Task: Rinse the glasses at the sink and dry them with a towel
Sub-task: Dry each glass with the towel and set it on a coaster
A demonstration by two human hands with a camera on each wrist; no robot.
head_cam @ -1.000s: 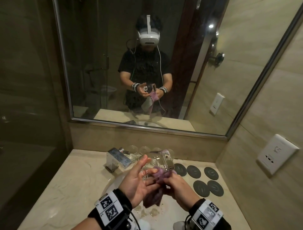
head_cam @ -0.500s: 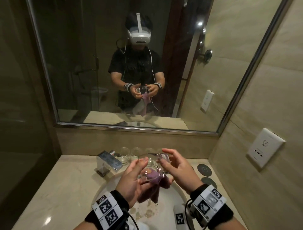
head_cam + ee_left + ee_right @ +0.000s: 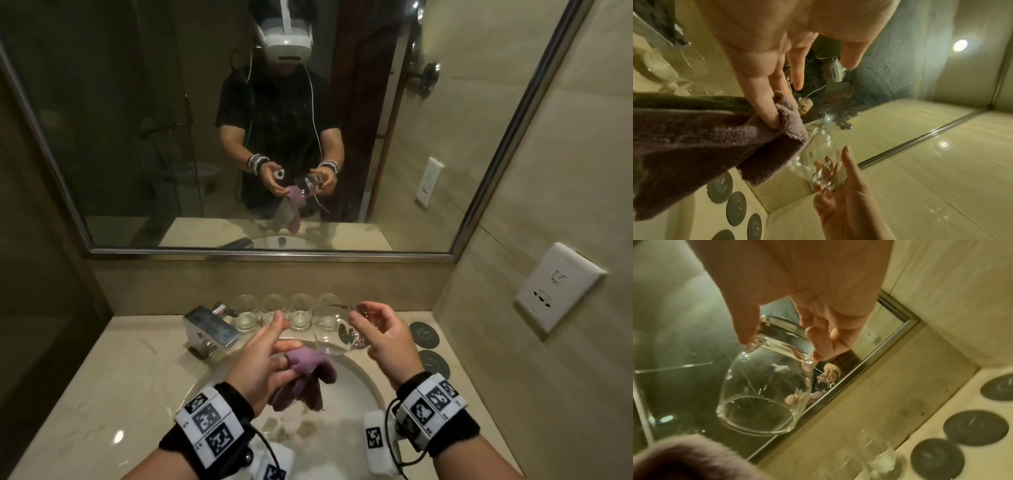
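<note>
Since half a second ago the towel (image 3: pixel 310 363) has come out of the glass (image 3: pixel 346 334): my right hand (image 3: pixel 383 337) pinches the glass by its thick base, mouth tilted toward my left hand (image 3: pixel 263 365), which pinches the towel over the sink (image 3: pixel 359 380). Risk, as I judge it: a wet base slipping from so light a pinch and striking the basin. Four glasses (image 3: pixel 299 311) crowd the counter's back edge; coasters (image 3: pixel 433 364) at the right edge stand free.

Clear glass (image 3: pixel 346 334) tilted above sink (image 3: pixel 356 387), purple towel (image 3: pixel 305 373) bunched beside, four glasses (image 3: pixel 286 311) behind.
</note>
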